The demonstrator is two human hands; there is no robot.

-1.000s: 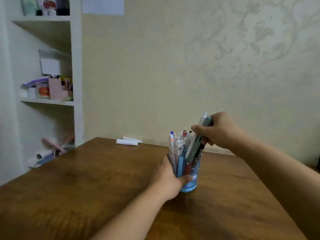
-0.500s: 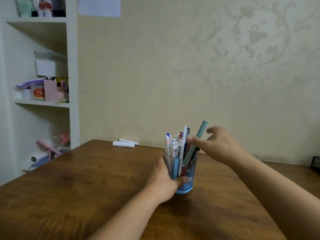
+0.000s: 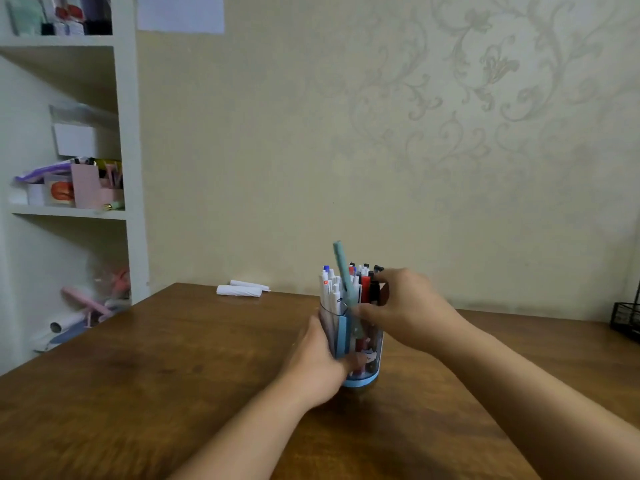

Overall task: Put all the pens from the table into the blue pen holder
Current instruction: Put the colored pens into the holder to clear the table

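A clear plastic pen holder [image 3: 360,355] with a blue base and a blue vertical strip stands upright on a brown wooden table [image 3: 173,368] with a smooth, faintly grained surface. It is round, cup-shaped and packed with slim pens [image 3: 349,284], mostly white barrels with blue, red and black caps.

The left hand [image 3: 318,362] reaches in from below, its forearm angled up and to the right. Its fingers wrap the holder's left wall and its thumb crosses the lower front, gripping the holder.

The right hand [image 3: 408,306] comes in from the right, wrist level, fingers curled against the pens' upper right side and thumb at the rim; whether it pinches a pen cannot be told. A pale teal pen [image 3: 343,271], taller than the others, leans left just beyond the right hand's fingertips, its lower end inside the holder.

Two white paper rolls [image 3: 242,289] lie at the table's far edge, well away from both hands.
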